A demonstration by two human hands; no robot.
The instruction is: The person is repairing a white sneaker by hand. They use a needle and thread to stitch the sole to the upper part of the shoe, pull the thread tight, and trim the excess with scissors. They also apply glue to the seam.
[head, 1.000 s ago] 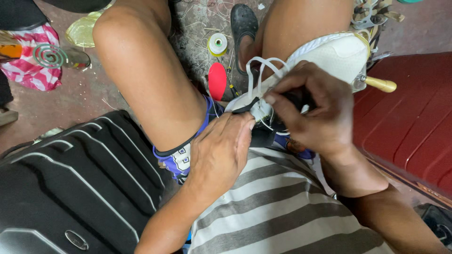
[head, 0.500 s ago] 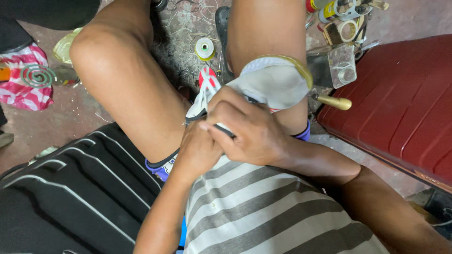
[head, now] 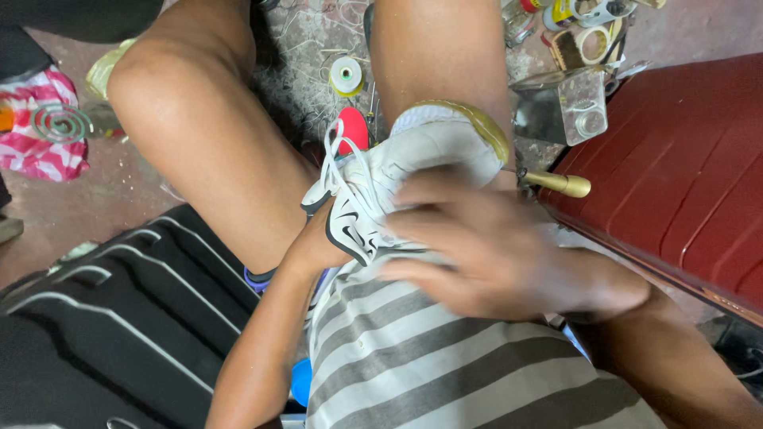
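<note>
I am holding a white sneaker (head: 413, 171) in my lap between my knees, its laces (head: 343, 179) spilling loose toward my left thigh. My left hand (head: 322, 242) is tucked under the shoe, mostly hidden, so I cannot tell its grip. My right hand (head: 485, 246) is lying blurred over the shoe's side, fingers spread wide. A brass-coloured tool handle (head: 560, 183) is sticking out beside the heel, near a red suitcase (head: 683, 167).
</note>
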